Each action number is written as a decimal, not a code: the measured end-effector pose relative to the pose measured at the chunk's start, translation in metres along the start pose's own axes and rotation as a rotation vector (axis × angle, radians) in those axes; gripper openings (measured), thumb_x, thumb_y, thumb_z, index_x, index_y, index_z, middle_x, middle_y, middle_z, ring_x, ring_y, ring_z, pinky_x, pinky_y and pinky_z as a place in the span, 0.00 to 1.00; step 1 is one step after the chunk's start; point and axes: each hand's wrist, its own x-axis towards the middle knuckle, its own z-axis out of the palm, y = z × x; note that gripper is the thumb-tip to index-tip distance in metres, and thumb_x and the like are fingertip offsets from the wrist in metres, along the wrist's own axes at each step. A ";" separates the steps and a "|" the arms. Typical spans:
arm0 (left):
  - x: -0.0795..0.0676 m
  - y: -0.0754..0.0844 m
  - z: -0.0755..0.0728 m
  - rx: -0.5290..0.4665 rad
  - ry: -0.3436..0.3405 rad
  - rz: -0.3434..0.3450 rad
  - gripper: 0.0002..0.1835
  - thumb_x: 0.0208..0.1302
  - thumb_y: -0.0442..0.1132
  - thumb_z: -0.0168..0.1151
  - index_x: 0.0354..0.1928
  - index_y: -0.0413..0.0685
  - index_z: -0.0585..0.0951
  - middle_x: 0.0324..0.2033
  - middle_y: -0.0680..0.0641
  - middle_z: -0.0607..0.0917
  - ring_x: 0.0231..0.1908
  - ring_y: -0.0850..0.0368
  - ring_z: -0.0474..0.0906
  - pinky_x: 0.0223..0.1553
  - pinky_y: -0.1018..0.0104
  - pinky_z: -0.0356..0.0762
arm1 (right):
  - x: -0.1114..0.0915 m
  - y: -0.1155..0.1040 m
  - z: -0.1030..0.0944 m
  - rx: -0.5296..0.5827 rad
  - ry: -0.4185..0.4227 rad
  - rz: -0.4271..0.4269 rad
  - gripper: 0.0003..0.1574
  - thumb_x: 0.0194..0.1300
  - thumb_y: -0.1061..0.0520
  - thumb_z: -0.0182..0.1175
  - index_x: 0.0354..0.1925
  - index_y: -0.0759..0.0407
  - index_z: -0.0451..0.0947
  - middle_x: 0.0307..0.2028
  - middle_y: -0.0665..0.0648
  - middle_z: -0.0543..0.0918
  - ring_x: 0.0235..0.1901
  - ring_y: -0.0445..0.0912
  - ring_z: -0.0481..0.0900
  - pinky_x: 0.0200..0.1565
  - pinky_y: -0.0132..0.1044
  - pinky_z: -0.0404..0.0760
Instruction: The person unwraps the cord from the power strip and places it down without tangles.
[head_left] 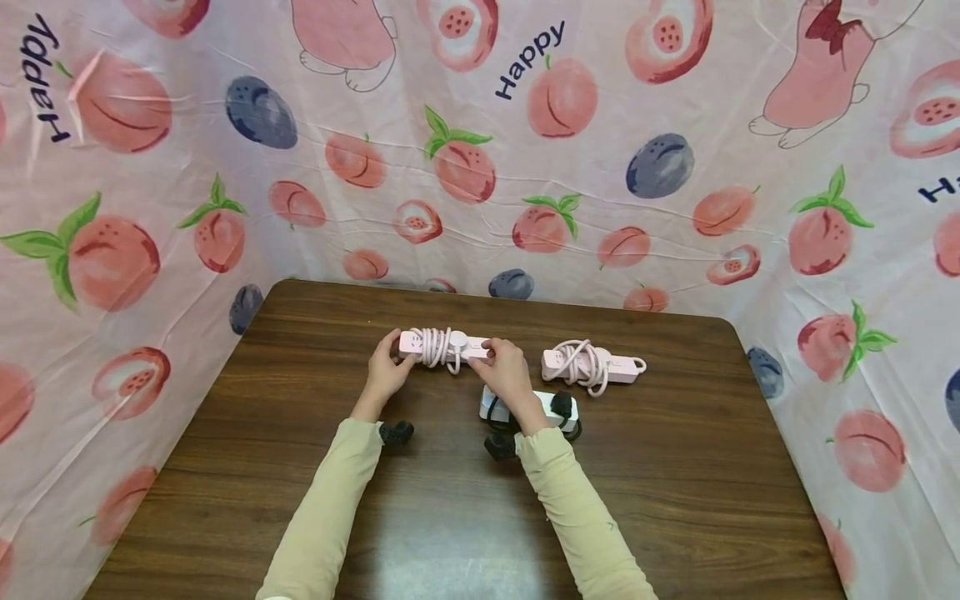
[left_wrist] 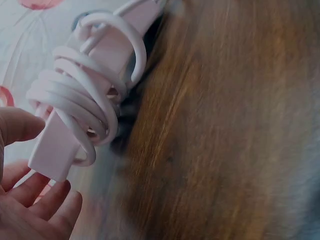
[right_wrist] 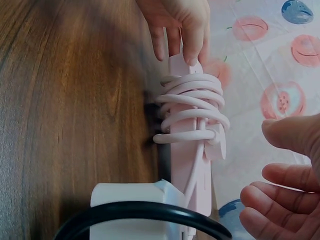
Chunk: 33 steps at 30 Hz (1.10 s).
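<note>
A pale pink power strip (head_left: 477,347), its cord wound around one half, lies toward the back of the wooden table. At its left end my left hand (head_left: 386,371) holds it between thumb and fingers; the left wrist view shows the fingertips just behind that end (left_wrist: 54,150). My right hand (head_left: 506,372) is around the strip's right end in the head view. In the right wrist view its thumb (right_wrist: 292,134) and fingers are spread, apart from the strip. Under my right wrist sits a white power strip (head_left: 542,408) with a black cord, partly hidden.
A second pink power strip (head_left: 622,369) with a loosely wound cord lies to the right. Black wrist cameras (head_left: 396,432) sit at both cuffs. A fruit-printed cloth (head_left: 465,242) hangs behind the table (head_left: 675,500) and along both sides.
</note>
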 end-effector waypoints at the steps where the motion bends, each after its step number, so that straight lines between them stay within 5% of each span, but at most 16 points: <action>1: 0.002 0.001 0.000 -0.010 -0.008 -0.035 0.33 0.56 0.34 0.65 0.63 0.32 0.65 0.54 0.32 0.73 0.55 0.43 0.71 0.52 0.54 0.75 | 0.001 0.000 0.001 0.005 -0.004 0.009 0.22 0.55 0.54 0.68 0.44 0.68 0.79 0.31 0.61 0.79 0.32 0.50 0.79 0.34 0.42 0.78; 4: 0.006 0.015 -0.002 -0.008 -0.053 -0.161 0.35 0.55 0.26 0.62 0.65 0.28 0.61 0.57 0.28 0.70 0.57 0.38 0.68 0.55 0.51 0.71 | 0.002 0.000 0.005 0.014 -0.010 0.025 0.22 0.55 0.55 0.68 0.44 0.68 0.79 0.32 0.61 0.79 0.34 0.50 0.80 0.36 0.42 0.78; 9: 0.010 0.032 -0.008 0.019 -0.096 -0.240 0.35 0.53 0.22 0.64 0.64 0.28 0.62 0.56 0.28 0.71 0.56 0.40 0.69 0.55 0.57 0.72 | 0.004 0.002 0.007 0.013 -0.007 0.036 0.22 0.55 0.55 0.68 0.44 0.68 0.79 0.32 0.60 0.79 0.34 0.49 0.81 0.35 0.41 0.79; 17: 0.015 0.032 -0.012 0.160 -0.148 -0.172 0.33 0.46 0.27 0.71 0.56 0.27 0.69 0.48 0.30 0.74 0.48 0.39 0.74 0.48 0.55 0.76 | 0.008 0.002 0.007 0.004 0.006 0.023 0.20 0.53 0.57 0.69 0.42 0.68 0.79 0.30 0.60 0.79 0.32 0.49 0.80 0.33 0.40 0.78; 23: 0.015 0.027 -0.015 0.237 -0.148 -0.139 0.29 0.41 0.34 0.77 0.47 0.32 0.75 0.38 0.35 0.81 0.39 0.46 0.79 0.34 0.71 0.76 | 0.010 0.000 0.010 -0.018 0.003 0.031 0.18 0.53 0.57 0.68 0.40 0.67 0.79 0.31 0.60 0.80 0.32 0.49 0.78 0.33 0.40 0.78; 33: 0.007 0.026 -0.015 0.035 -0.095 -0.128 0.26 0.41 0.27 0.75 0.45 0.28 0.77 0.38 0.29 0.82 0.40 0.43 0.81 0.29 0.81 0.76 | 0.012 0.001 0.012 0.016 0.003 0.044 0.18 0.54 0.58 0.68 0.41 0.68 0.79 0.31 0.60 0.79 0.32 0.49 0.78 0.34 0.40 0.77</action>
